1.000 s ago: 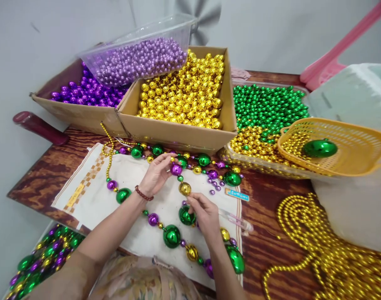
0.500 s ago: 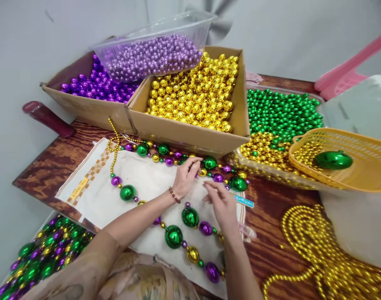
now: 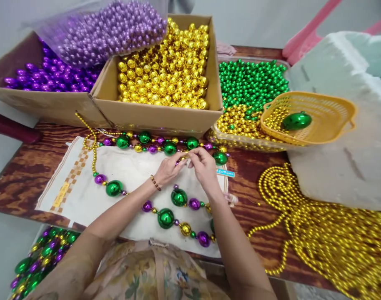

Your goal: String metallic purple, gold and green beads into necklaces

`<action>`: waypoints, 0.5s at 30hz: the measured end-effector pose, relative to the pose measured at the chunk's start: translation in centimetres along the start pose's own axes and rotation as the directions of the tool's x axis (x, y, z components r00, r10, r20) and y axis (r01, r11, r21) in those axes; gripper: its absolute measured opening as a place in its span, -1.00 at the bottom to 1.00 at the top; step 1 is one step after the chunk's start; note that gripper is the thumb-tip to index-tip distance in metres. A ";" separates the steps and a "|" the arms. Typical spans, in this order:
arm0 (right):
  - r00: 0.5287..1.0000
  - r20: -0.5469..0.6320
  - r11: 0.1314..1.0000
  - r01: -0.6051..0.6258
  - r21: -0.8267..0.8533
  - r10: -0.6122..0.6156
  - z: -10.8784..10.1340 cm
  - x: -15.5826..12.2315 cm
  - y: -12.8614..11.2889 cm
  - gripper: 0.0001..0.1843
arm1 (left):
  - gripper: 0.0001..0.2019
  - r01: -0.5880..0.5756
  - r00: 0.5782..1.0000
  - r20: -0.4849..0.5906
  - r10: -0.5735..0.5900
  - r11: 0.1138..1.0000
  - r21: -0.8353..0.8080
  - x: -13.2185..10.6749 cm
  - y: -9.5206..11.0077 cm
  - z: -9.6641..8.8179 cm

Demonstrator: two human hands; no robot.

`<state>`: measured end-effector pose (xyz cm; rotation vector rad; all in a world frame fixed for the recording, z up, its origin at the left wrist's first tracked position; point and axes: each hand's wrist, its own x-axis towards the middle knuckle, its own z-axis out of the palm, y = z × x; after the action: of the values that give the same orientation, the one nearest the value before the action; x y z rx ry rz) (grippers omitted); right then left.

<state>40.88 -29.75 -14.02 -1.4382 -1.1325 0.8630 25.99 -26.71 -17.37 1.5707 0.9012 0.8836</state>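
My left hand (image 3: 170,170), wearing a brown bead bracelet (image 3: 156,182), is closed in a pinch on a bead necklace (image 3: 152,148) of purple, green and gold balls. The tips of my right hand (image 3: 203,166) meet it there, also pinched, with small gold and purple beads showing between the fingers. That necklace lies doubled along the front of the cardboard box. Nearer to me, a second strand of large beads (image 3: 166,218) curves over the white cloth (image 3: 131,166). It starts from a thin gold bead chain at the left and passes partly behind my right forearm.
Gold balls fill a cardboard box (image 3: 159,118); purple balls fill the one beside it, under a clear container of lilac beads (image 3: 115,31). To the right are a tub of green and gold beads (image 3: 253,83), a yellow basket (image 3: 324,100) and heaped gold bead chains (image 3: 331,241).
My hands were apart; now their fingertips have come together at the necklace, the right hand having moved in to the left. The whole view has shifted, with the boxes now further up and left.
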 end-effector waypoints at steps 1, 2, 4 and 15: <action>0.997 -0.077 1.000 0.010 -0.011 -0.011 -0.1 0.2 0.0 -0.81 | -0.80 -0.005 1.000 0.026 0.005 1.000 -0.006 0.0 -0.1 -0.2; 0.988 -0.155 1.000 0.007 -0.001 -0.007 -0.2 0.5 -0.1 -0.81 | -0.81 -0.008 0.999 0.052 0.008 1.000 -0.013 0.1 -0.1 -0.4; 0.961 -0.274 0.995 -0.011 0.096 0.037 -0.4 0.9 -0.1 -0.79 | -0.82 -0.010 0.996 0.086 0.012 1.000 -0.021 0.2 -0.3 -0.7; 0.983 -0.051 0.932 -0.150 0.329 0.177 1.1 -0.1 1.1 -0.61 | -0.72 0.089 0.969 0.238 -0.068 0.993 -0.081 0.5 0.7 -1.3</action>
<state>40.05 -29.52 -15.31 -1.2905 -0.7745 1.0465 25.14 -25.78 -16.39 1.5129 0.7382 0.6572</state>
